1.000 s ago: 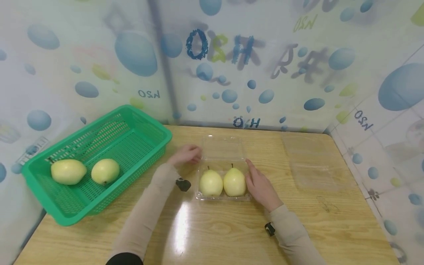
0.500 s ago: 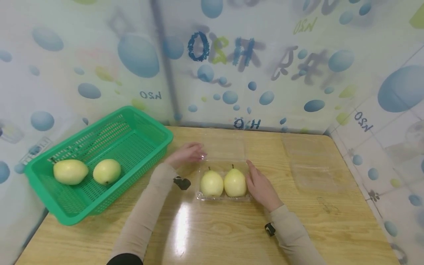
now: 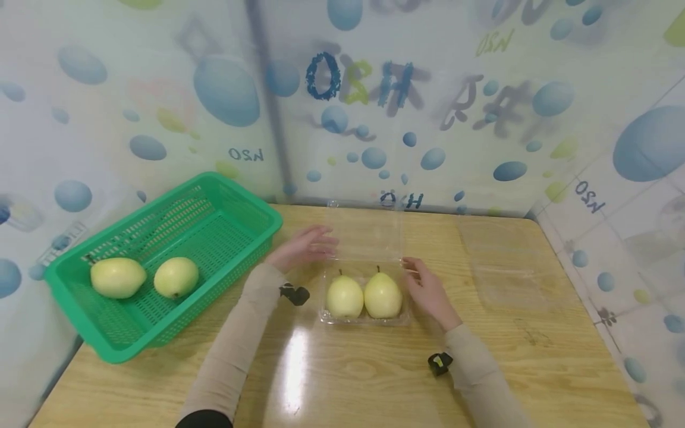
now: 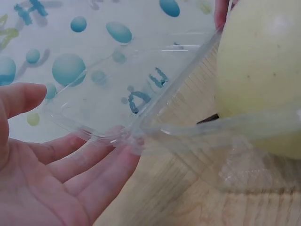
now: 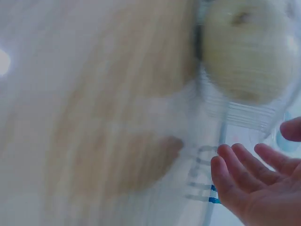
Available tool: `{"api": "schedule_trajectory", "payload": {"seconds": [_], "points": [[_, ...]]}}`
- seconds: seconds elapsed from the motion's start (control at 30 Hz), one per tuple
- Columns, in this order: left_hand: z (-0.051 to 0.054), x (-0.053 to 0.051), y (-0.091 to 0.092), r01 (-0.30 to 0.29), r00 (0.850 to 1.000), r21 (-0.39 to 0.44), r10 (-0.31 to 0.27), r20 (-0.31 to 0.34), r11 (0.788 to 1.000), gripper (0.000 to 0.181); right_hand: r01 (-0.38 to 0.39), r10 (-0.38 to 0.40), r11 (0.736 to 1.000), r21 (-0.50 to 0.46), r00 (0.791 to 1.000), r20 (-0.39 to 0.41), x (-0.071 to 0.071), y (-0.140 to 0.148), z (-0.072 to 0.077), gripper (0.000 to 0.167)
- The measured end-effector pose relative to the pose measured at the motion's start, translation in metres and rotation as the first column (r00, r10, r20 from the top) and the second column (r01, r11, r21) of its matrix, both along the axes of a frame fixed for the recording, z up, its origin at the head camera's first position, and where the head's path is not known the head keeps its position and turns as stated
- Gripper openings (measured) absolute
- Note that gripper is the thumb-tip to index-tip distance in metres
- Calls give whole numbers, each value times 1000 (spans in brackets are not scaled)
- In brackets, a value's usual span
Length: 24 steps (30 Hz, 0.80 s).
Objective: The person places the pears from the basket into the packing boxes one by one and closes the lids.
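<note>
Since the earlier frame, the see-through lid (image 3: 366, 233) has tipped farther up from its hinge (image 3: 369, 260), and the person's right hand (image 3: 430, 292) has drawn its fingers up to the hinge's right end. That hinge is the line that counts: it runs crosswise between the two hands, the lid rising on its far side and the fruit tray (image 3: 367, 321) lying on its near side. The left hand (image 3: 299, 248) is nearer the lid, fingers fairly straight along its left edge, thumb apart, pinching nothing. The right hand's fingers are loosely extended, thumb apart (whether they touch the plastic cannot be told). From the left hand, the tray lies rightward and toward the person; from the right hand, directly left, with two pears (image 3: 383, 297) side by side in it. Left of the left hand stands a green basket (image 3: 225, 238); well right of the right hand lies another see-through box (image 3: 503, 270).
</note>
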State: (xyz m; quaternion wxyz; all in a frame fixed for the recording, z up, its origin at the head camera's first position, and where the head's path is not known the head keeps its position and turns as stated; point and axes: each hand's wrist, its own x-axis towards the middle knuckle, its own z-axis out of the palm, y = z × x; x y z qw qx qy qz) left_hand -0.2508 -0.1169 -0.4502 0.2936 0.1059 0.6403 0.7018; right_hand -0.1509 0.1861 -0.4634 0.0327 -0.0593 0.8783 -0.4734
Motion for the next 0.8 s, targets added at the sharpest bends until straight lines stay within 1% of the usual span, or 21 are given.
{"api": "schedule_trajectory", "payload": {"seconds": [0.1,0.17,0.23,0.27,0.33,0.4,0.43,0.47,0.53,0.6,0.63,0.67,0.7,0.73,0.77,0.8], "points": [[2,1,-1,9,1000,13,-8,-5,1000,56,44,-30,991,-123,993,110,-7,3,7,43],[3,1,-1,10,1000,25,-10,-5,1000,55,69,-25,973,-221,981,194,-14,5,12,46],[5,2,-1,6,1000,43,-6,5,999,54,75,14,943,-323,964,264,-21,8,16,49],[5,2,-1,3,1000,53,-4,11,999,53,68,42,929,-363,957,287,-25,10,18,50],[7,2,-1,-5,1000,71,3,26,997,53,66,96,893,-445,938,332,-34,13,21,52],[8,2,0,-10,999,79,7,38,997,53,66,146,853,-518,922,358,-42,17,23,54],[9,1,0,-11,999,81,8,44,997,52,71,168,827,-557,915,366,-46,18,24,54],[10,1,1,-11,999,83,7,47,996,53,89,183,796,-598,908,378,-51,20,26,55],[11,1,2,-12,998,85,7,63,996,53,124,213,728,-674,893,396,-58,22,29,55],[12,0,2,-16,997,80,10,73,997,53,158,256,639,-753,879,402,-64,24,31,56],[12,0,3,-16,997,76,10,74,997,54,178,278,589,-788,871,404,-67,25,32,56],[13,0,3,-17,997,71,12,74,997,54,191,301,545,-816,864,403,-68,25,33,56],[13,0,3,-18,997,65,14,73,998,54,199,323,506,-839,858,399,-70,26,33,56],[14,1,3,-17,998,61,13,67,998,54,203,344,471,-859,854,390,-71,26,34,56],[15,1,3,-15,998,57,11,61,998,54,209,359,442,-873,850,385,-71,27,34,57],[16,1,3,-13,998,57,10,54,998,54,204,369,427,-881,850,375,-72,27,34,57]]}}
